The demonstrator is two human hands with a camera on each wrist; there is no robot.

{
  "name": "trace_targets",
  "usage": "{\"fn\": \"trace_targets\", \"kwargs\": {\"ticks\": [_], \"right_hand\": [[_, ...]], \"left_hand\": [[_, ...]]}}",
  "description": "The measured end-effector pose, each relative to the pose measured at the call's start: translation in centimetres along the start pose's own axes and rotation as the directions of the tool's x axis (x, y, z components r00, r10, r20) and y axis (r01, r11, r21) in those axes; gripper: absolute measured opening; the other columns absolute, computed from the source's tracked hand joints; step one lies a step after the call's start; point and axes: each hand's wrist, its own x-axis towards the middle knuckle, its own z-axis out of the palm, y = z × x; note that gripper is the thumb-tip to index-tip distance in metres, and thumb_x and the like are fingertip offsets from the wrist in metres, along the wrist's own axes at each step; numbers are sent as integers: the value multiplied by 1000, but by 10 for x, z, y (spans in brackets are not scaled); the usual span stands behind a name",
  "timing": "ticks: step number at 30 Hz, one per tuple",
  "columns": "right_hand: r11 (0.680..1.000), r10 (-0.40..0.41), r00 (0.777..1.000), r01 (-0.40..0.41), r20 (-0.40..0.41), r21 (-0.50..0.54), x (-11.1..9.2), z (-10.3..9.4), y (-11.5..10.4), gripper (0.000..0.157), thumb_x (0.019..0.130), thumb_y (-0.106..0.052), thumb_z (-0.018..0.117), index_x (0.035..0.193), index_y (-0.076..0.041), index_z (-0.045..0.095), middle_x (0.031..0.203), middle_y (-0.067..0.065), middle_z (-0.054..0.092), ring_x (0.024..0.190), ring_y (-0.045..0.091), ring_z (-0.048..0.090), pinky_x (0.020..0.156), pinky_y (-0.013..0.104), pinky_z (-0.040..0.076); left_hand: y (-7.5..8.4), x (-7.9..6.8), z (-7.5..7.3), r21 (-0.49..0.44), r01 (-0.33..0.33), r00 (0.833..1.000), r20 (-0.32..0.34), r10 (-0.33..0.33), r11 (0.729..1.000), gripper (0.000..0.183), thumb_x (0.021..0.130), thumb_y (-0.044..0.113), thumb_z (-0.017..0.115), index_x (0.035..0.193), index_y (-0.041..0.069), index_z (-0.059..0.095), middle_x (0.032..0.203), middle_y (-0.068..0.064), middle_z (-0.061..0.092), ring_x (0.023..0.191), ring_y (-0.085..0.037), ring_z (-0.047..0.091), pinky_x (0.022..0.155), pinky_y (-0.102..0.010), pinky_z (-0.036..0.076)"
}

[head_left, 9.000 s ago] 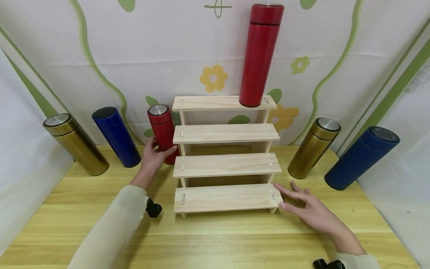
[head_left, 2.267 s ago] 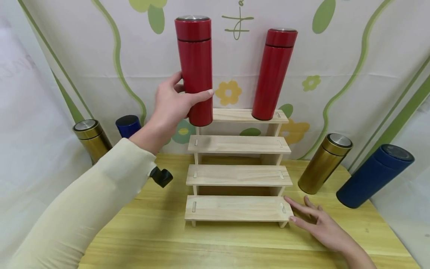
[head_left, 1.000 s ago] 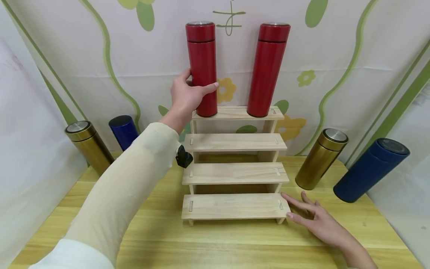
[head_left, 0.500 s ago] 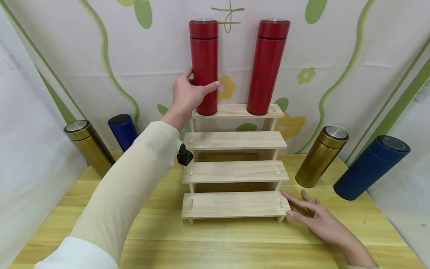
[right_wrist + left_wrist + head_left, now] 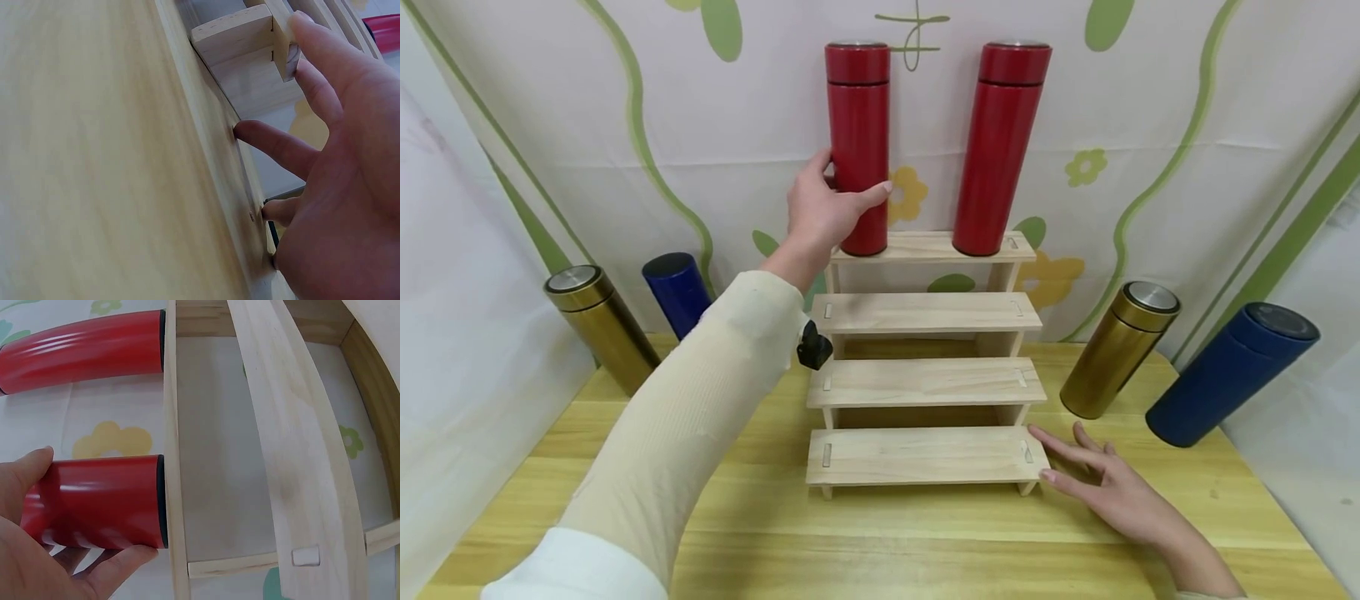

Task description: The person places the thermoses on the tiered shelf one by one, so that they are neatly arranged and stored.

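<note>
A red thermos bottle (image 5: 862, 108) stands upright at the left end of the top step of the wooden tiered rack (image 5: 925, 454). My left hand (image 5: 823, 204) grips its lower half, thumb across the front and fingers behind. In the left wrist view the base of the held red thermos (image 5: 119, 497) sits right at the top board. A second red thermos (image 5: 1002, 150) stands toward the right end of the same step. My right hand (image 5: 1108, 487) holds nothing; its thumb and index finger touch the right end of the lowest step, and other fingertips rest on the table in the right wrist view.
Right of the rack are a gold thermos (image 5: 1112, 354) and a dark blue thermos (image 5: 1228, 375). Left of it, partly behind the left arm, stand another gold thermos (image 5: 602, 329) and a blue one (image 5: 676, 292). A patterned cloth (image 5: 760, 92) hangs close behind the rack.
My left hand has lifted the red thermos from the table left of the rack and brought it onto the top step. The last half second shows almost no movement; the right hand stays at the rack.
</note>
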Motion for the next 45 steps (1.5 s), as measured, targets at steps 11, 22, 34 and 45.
{"fn": "trace_targets", "kwargs": {"ticks": [11, 22, 34, 45], "right_hand": [[1000, 19, 1000, -19, 1, -6, -1, 1, 1, 54, 102, -38, 68, 154, -41, 52, 170, 20, 28, 158, 57, -1, 115, 80, -18], [1000, 11, 1000, -11, 5, -8, -2, -1, 0, 55, 103, -37, 67, 155, -40, 50, 168, 19, 32, 157, 59, -1, 114, 81, -19], [1000, 8, 1000, -8, 3, 3, 0, 0, 1, 55, 103, -34, 67, 155, -39, 50, 170, 18, 30, 158, 58, -2, 114, 81, -19], [1000, 2, 1000, -2, -6, -2, 0, 1, 2, 55, 103, -36, 68, 155, -40, 50, 166, 11, 40, 158, 56, -2, 117, 78, -19]], "left_hand": [[5, -7, -10, 26, 10, 1000, -6, -10, 1000, 88, 90, 47, 80, 159, 25, 32, 148, -3, 54, 131, -16, 55, 105, -35, 56], [1, -30, -35, -28, -43, 995, -87, 41, 999, 84, 86, 58, 81, 153, 23, 44, 153, 0, 53, 138, -16, 50, 111, -33, 51], [-28, -74, -57, -94, -124, 989, -91, 115, 988, 81, 85, 55, 83, 149, 17, 49, 149, 0, 56, 140, -15, 49, 121, -34, 42], [-87, -99, -99, 8, -107, 974, -198, 107, 994, 78, 89, 51, 81, 150, 14, 48, 152, -3, 55, 144, -17, 50, 126, -33, 37]]}}
